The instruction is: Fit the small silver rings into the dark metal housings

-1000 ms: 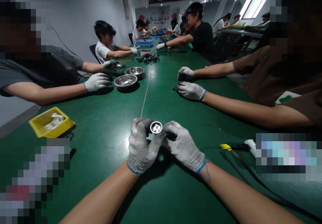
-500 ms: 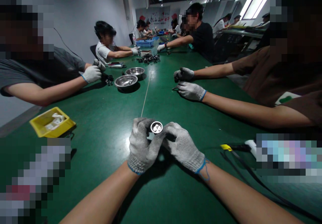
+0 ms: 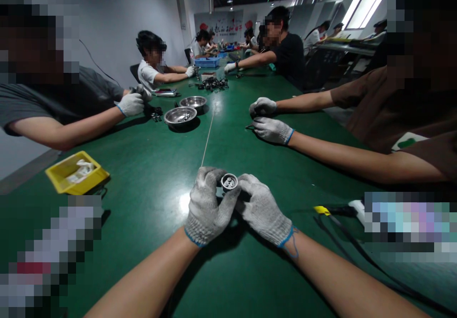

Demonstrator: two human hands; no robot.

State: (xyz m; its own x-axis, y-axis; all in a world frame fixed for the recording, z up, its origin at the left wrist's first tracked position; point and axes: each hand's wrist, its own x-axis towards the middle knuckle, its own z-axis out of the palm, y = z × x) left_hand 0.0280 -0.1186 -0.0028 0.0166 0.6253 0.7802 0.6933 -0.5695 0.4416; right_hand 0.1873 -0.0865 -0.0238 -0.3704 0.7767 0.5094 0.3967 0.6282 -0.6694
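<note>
Round metal part (image 3: 229, 182) is btwn the two gloved hands, over the table (image 3: 143, 175): far-right of the left hand (image 3: 209, 206), just left of the right hand's tips. Left hand's closer, thumb & fingers curled round the part, holding it. Right hand (image 3: 266, 208) has bent fingers w/ tips by the rim; can't tell if they grip anything. Open face points up/near; long axis hidden.
</note>
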